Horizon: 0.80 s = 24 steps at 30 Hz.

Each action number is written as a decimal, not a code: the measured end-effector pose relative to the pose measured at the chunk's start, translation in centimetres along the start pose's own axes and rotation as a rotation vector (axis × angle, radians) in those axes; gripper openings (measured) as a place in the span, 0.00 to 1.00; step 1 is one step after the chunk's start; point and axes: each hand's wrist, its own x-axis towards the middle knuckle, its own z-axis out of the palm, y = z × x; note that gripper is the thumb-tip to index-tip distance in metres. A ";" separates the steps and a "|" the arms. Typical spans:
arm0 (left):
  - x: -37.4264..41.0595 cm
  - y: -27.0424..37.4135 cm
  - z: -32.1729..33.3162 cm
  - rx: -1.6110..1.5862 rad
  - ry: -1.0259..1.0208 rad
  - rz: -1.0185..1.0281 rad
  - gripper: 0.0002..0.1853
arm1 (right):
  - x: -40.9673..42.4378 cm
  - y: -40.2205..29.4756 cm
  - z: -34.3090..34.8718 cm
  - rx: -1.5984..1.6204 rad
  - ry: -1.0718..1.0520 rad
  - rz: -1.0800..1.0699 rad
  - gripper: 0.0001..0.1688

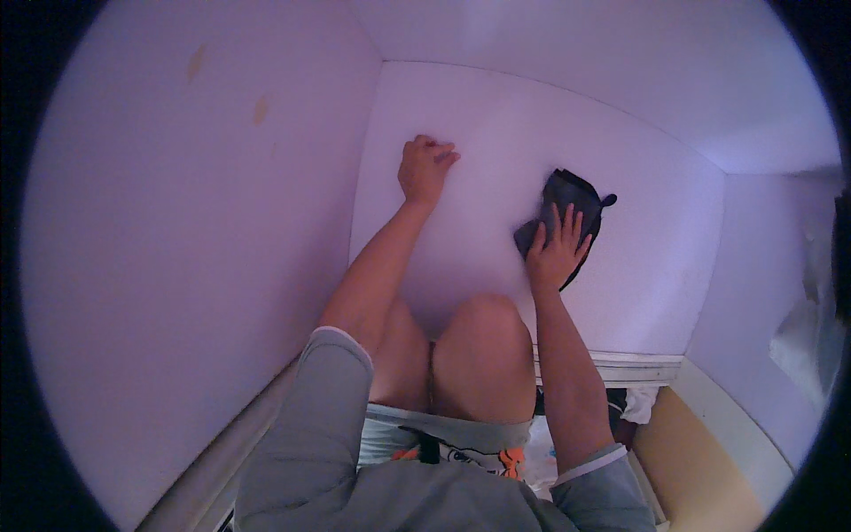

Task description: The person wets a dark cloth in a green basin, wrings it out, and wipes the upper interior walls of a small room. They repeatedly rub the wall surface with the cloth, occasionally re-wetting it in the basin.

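Note:
My right hand [557, 256] lies palm down, fingers spread, on a black fabric pouch [570, 189]. The pouch is flat and folded-looking, with a small loop or tab at its upper right; part of it is hidden under the hand. Over to the left, my left hand [423, 169] is at the pale surface [492, 159], apart from the pouch. Its fingers are bent, with the thumb and a fingertip close together. Whether something small is between them I cannot tell.
A wall [199, 219] with two yellowish marks rises close on the left. Another wall [565, 40] bounds the far side. On the right hangs a crumpled translucent sheet [801, 346]. My bare knees [482, 359] are at the near edge; white cloth [641, 404] lies below right.

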 end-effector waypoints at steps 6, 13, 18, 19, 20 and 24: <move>2.6 -2.6 -0.3 -0.157 -0.079 0.127 0.10 | -0.1 -0.2 0.1 -0.028 0.011 -0.006 0.25; 8.7 -3.7 -1.5 -0.189 0.091 0.027 0.16 | 0.2 -0.5 -0.1 -0.018 0.023 -0.009 0.25; 10.0 -2.4 -0.5 -0.118 0.096 0.012 0.15 | 0.3 -0.3 -0.2 0.000 0.010 0.002 0.25; 10.1 -2.2 -0.4 -0.086 0.097 0.007 0.14 | 0.3 -0.3 -0.3 0.005 0.007 0.002 0.25; 10.1 -2.0 -0.3 -0.080 0.080 -0.017 0.13 | 0.3 -0.3 -0.5 -0.012 -0.001 0.000 0.25; 11.0 -1.3 -0.1 -0.031 0.003 -0.083 0.10 | 0.3 -0.3 -0.5 -0.034 -0.009 -0.005 0.25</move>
